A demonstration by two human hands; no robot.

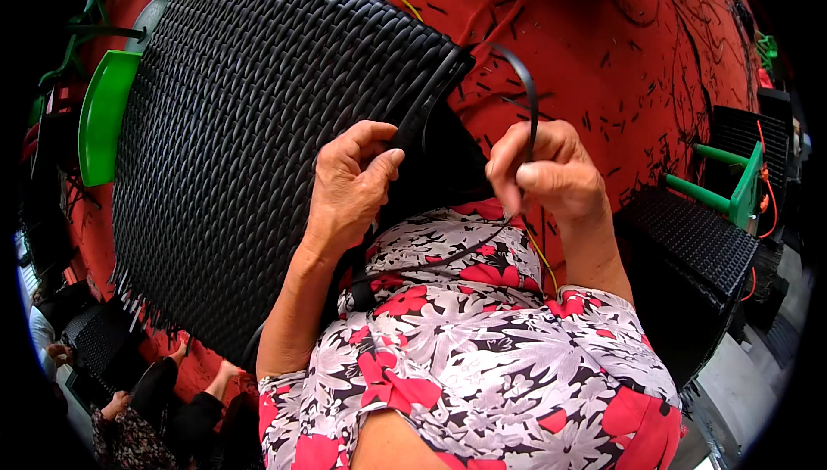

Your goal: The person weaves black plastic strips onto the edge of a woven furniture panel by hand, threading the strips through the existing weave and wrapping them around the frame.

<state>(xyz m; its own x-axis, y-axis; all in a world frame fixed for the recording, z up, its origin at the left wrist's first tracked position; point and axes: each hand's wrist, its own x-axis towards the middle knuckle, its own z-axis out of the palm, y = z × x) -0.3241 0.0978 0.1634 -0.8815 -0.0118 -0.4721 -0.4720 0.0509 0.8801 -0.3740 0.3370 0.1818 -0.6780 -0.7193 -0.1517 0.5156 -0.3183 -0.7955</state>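
Note:
A large black woven panel (250,99) leans at my left, its weave running in close rows up to a plain edge. At that edge my left hand (353,177) is closed, fingers and thumb gripping the border. My right hand (547,168) is pinched round a flat black weaving strip (527,82). From the panel's upper corner the strip arcs over to my right fingers, and a thin dark length trails from below them across my lap. What lies under the panel's edge is in deep shadow.
Dark strip scraps litter the red floor (620,82). A green chair (108,117) stands behind the panel at left, and a green stool frame (732,186) at right beside another black woven piece (689,237). A person's bare foot (226,375) shows at lower left.

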